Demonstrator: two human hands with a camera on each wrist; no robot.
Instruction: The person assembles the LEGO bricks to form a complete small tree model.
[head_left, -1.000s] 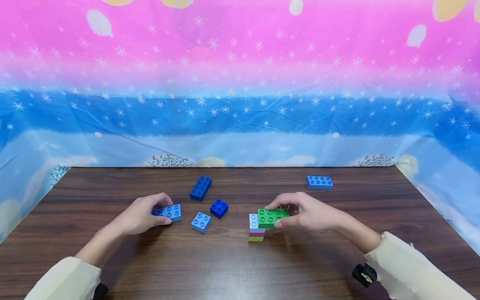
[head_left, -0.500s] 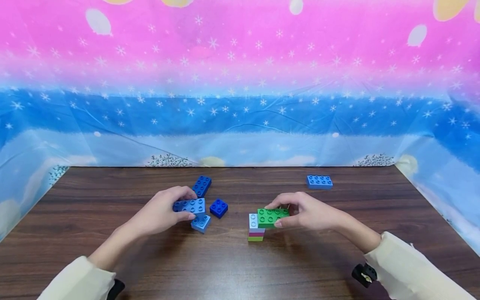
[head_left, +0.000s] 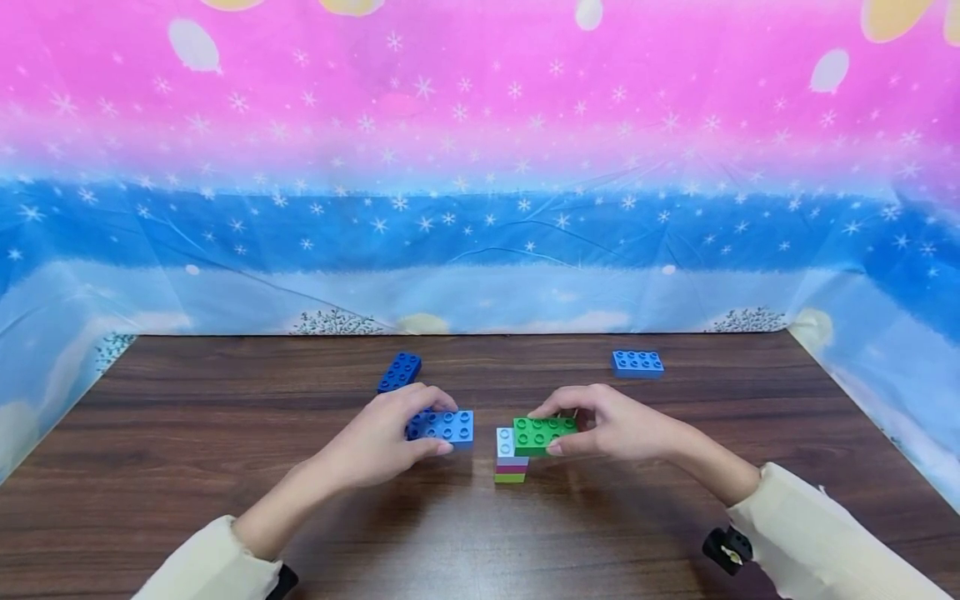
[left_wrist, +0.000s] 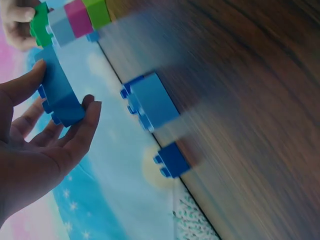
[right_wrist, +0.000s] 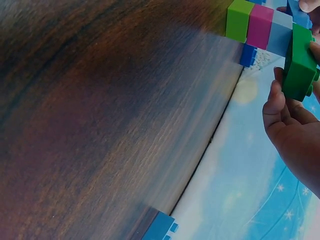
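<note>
Thumb and fingers of my left hand point(head_left: 382, 437) grip a light blue building brick point(head_left: 453, 427), held up just left of a small stack. The stack has a lime brick point(head_left: 510, 478) at the bottom, a magenta brick point(head_left: 512, 469) in the middle and a pale blue brick point(head_left: 506, 442) above. My right hand point(head_left: 618, 425) pinches a green brick point(head_left: 542, 435), which sits on the stack's right part and overhangs to the right. In the left wrist view, the held light blue brick point(left_wrist: 61, 92) is tilted, its upper end near the green brick.
A dark blue long brick point(head_left: 400, 372) lies behind my left hand, and a light blue long brick point(head_left: 637, 363) lies at the back right. The left wrist view shows a smaller light blue brick point(left_wrist: 154, 101) on the table, hidden in the head view. A patterned cloth point(head_left: 480, 292) borders the table.
My left hand has carried the light blue brick rightward, from the left side to beside the stack, and now covers the small blue bricks. The right hand and green brick stay in place.
</note>
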